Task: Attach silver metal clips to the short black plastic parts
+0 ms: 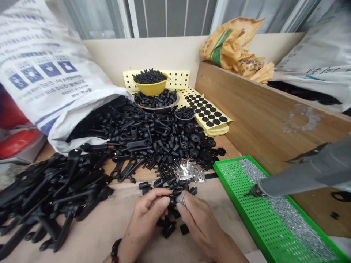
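Observation:
My left hand [149, 212] and my right hand [196, 219] meet low in the middle of the view, fingertips pinched together. Between them sits a small black plastic part [172, 201] with a shiny metal piece [181, 198] against it. The left fingers curl round the black part; the right thumb and forefinger press the metal piece. Loose black pieces [170, 228] lie on the table just under my hands. A small heap of shiny metal clips [189, 171] lies just beyond them.
A big pile of black levers [55, 190] fills the left, spilling from a white sack [46, 73]. A green perforated tray [246, 204] of small screws lies right, a grey power screwdriver [301, 175] over it. Behind: a yellow bowl [151, 87], dotted yellow sheets [208, 111], a wooden board [260, 109].

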